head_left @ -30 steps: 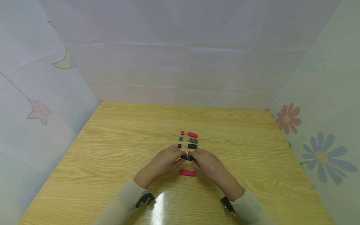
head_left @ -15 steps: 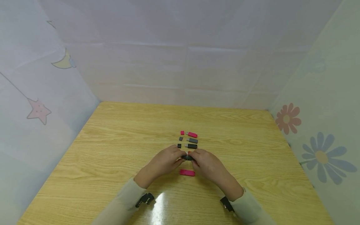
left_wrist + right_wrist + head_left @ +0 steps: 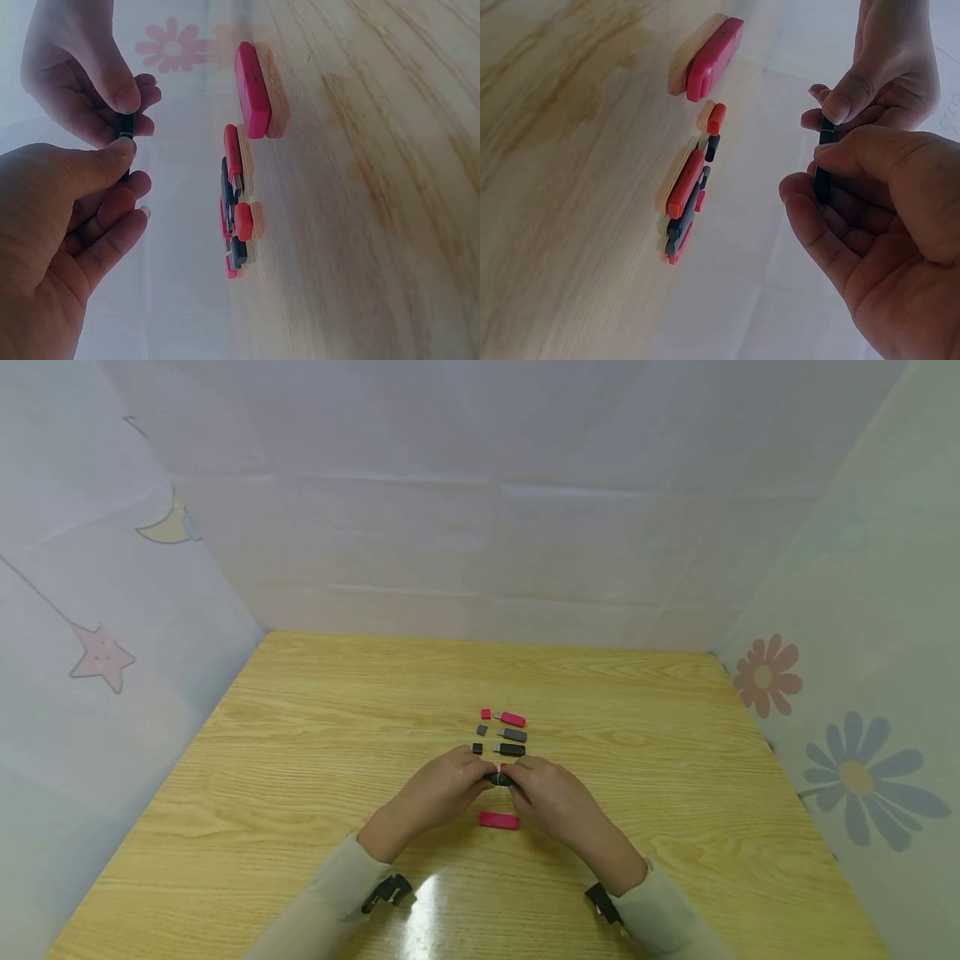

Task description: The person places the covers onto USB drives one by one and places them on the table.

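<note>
Between both hands a black USB stick (image 3: 500,779) is held up over the table, a thin pale line showing across it. My left hand (image 3: 442,783) pinches one end with thumb and fingers; my right hand (image 3: 557,793) pinches the other. In the right wrist view the black stick (image 3: 823,184) stands clear of the tabletop, much of it covered by fingers. Below the hands lies a pink USB stick (image 3: 499,821) in one piece. Just beyond them a red USB stick (image 3: 233,154) lies uncapped beside its red cap (image 3: 243,221), mostly hidden in the head view.
Farther back, uncapped USB sticks lie in a column: black (image 3: 510,750), grey (image 3: 513,735) and pink (image 3: 512,719). Their black cap (image 3: 477,748), grey cap (image 3: 482,730) and pink cap (image 3: 486,714) lie to the left. Printed cloth walls (image 3: 495,552) surround the wooden table (image 3: 300,718).
The black USB stick has tilted slightly between the fingers. Both hands keep nearly the same place and grip, and the things on the table have not moved.
</note>
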Motion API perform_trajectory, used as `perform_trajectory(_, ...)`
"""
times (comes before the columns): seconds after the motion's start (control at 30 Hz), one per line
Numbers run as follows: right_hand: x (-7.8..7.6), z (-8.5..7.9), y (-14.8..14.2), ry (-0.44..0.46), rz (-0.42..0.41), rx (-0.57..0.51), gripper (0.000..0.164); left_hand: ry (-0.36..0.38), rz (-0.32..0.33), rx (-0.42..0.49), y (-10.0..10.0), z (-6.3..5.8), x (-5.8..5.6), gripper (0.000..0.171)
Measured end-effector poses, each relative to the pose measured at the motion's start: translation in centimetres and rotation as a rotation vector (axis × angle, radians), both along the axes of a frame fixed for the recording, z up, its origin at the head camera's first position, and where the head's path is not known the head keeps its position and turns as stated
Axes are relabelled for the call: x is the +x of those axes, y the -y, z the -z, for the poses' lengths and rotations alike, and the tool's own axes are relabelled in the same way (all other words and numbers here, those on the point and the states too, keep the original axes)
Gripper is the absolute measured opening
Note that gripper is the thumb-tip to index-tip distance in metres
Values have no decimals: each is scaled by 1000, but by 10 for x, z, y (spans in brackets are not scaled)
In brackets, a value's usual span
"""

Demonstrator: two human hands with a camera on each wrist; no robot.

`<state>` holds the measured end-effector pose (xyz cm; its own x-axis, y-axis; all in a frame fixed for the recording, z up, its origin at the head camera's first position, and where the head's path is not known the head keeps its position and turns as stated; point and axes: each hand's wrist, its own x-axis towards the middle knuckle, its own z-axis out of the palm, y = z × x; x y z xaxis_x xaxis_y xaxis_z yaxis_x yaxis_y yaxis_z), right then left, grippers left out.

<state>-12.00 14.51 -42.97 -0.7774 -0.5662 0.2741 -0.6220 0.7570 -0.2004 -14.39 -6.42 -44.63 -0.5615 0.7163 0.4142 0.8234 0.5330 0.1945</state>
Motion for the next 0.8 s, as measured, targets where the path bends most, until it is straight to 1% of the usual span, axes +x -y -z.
perform_trajectory(0.23, 0, 1, 0, -39, -27, -16, 14, -5, -11, 1, -1, -2, 1, 13)
perform_trajectory(0.43, 0, 2, -1, -47, -31, -23, 13, -5, -18, -6, -1, -3, 1, 14)
perform_trajectory(0.6, 0, 2, -1, -28, -28, -8, 15, 22, -23, 0, -1, 0, 1, 14)
perform_trajectory(0.8, -1, 3, -2, 41, 2, -2, 17, 73, -50, 11, -1, 1, 1, 14)
